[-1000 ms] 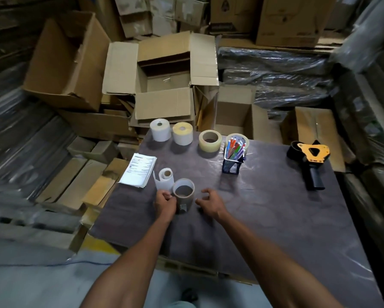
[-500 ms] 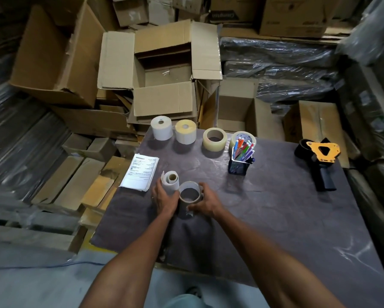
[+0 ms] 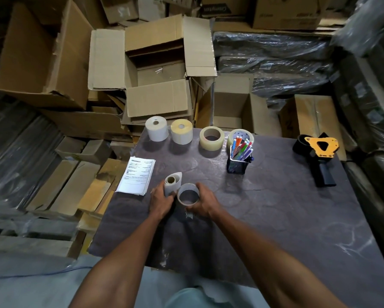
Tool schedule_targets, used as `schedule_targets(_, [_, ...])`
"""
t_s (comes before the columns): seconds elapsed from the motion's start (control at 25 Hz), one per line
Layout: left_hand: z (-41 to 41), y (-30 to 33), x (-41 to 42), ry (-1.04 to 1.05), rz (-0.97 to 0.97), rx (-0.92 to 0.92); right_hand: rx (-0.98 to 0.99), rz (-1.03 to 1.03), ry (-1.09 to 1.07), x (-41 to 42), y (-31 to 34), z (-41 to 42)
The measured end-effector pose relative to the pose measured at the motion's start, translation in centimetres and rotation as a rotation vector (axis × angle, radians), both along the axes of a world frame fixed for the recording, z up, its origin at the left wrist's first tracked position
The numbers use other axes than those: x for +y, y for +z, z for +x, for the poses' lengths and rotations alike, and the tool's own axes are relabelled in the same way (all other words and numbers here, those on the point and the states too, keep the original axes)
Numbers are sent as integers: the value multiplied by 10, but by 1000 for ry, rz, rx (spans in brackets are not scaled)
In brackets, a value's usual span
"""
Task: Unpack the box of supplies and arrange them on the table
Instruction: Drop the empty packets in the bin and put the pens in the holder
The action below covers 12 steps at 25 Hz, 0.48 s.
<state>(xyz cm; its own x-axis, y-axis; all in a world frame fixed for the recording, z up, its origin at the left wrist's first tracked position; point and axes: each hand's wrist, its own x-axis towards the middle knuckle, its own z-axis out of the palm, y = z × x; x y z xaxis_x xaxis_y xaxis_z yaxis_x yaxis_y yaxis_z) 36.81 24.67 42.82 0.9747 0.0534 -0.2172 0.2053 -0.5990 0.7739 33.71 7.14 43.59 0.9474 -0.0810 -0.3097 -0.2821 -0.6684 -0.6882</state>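
On the dark table point(image 3: 275, 218), my left hand point(image 3: 161, 201) grips a small loose white label roll point(image 3: 172, 182) standing on end. My right hand point(image 3: 203, 202) curls round a near-empty tape core ring point(image 3: 187, 194) right beside that roll. Along the far edge stand a white label roll point(image 3: 156, 128), a yellowish label roll point(image 3: 181, 131), a clear tape roll point(image 3: 211, 138) and a second tape roll point(image 3: 240, 135) behind a black mesh pen cup point(image 3: 238, 162) full of coloured pens. The open cardboard box point(image 3: 157, 70) sits behind the table.
A stack of printed sheets point(image 3: 137, 175) lies at the table's left edge. A black and orange tape dispenser point(image 3: 320, 156) rests at the far right. Cardboard boxes and plastic-wrapped bundles crowd the floor around the table.
My right hand has moved in from beside the tape core and closed round it. My left hand has shifted onto the small white roll. The camera has moved closer.
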Motion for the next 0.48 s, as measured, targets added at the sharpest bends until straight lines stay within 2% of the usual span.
schedule_targets(0.28, [-10,-8,-22,-50,-54,-1,-48,54,-73,-24,0,-19])
schedule_targets(0.48, [-22,4,-68,-113,-92,43,-102,76,-225,-68,5,-48])
